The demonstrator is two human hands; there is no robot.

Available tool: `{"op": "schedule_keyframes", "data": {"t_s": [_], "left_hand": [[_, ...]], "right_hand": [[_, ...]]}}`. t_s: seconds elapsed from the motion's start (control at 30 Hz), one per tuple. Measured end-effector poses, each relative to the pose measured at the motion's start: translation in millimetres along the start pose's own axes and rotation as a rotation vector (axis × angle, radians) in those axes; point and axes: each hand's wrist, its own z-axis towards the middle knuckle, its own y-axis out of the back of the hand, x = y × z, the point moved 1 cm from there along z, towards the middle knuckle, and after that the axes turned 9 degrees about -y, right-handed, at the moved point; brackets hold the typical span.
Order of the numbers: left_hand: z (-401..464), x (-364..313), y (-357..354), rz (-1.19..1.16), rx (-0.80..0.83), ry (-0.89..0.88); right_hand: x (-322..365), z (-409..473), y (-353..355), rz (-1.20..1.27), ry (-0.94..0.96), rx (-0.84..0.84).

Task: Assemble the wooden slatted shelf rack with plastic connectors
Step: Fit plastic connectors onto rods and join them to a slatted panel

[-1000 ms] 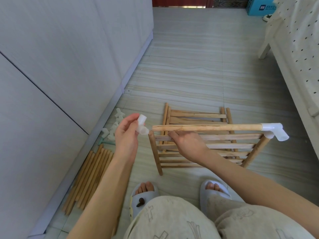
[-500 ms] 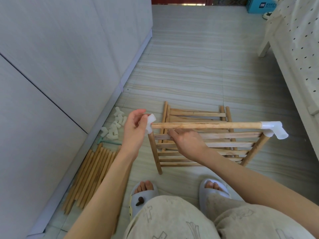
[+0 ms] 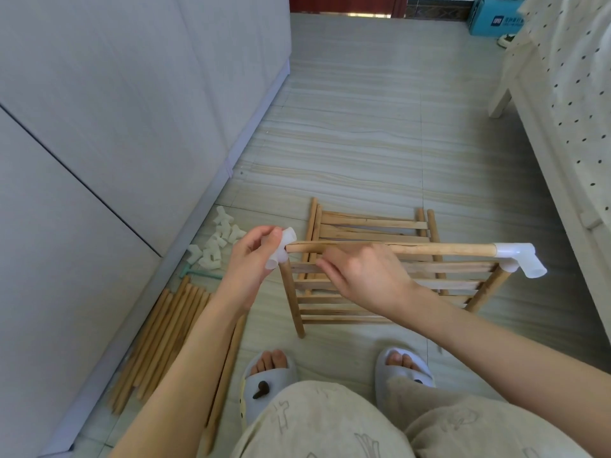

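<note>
At rod's left end, left hand (image 3: 251, 259) fingers pinching white connector (image 3: 281, 247), right hand (image 3: 360, 276) fingers curled round rod (image 3: 429, 249)

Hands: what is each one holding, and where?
Left hand pinches a plastic connector by its body at the rod's left end. Right hand grips the rod near that end.

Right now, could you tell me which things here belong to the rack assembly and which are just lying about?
In the job: connector in left hand, top rod, right hand, slatted rack, spare connectors, spare rods.
Lying about: blue box, bed.
</note>
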Motion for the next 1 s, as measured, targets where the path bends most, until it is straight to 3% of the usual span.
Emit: {"op": "schedule_keyframes", "data": {"t_s": [0.03, 0.07, 0.13, 0.23, 0.67, 1.0], "left_hand": [[0.0, -0.8, 0.2, -0.010, 0.003, -0.001], [-0.4, -1.6, -0.2, -0.010, 0.001, -0.006], [-1.6, -3.3, -2.8, 0.021, -0.016, -0.025], [-3.9, -3.5, -5.3, 0.087, -0.048, -0.071], [-11.6, 9.2, -16.5, 0.206, -0.090, -0.226], [-12.1, 12.1, -31.4, 0.409, -0.053, -0.261]], "right_hand": [[-0.5, 2.9, 4.3, -0.007, -0.016, -0.076], [-1.3, 7.9, 6.3, -0.047, -0.049, -0.049], [-3.2, 20.2, 2.6, -0.105, -0.140, 0.174], [-5.3, 34.6, -6.2, 0.018, -0.215, 0.402], [-12.4, 29.6, -9.2, 0.000, -0.196, 0.233], [-13.7, 33.1, -11.3, -0.008, -0.227, 0.235]]}}
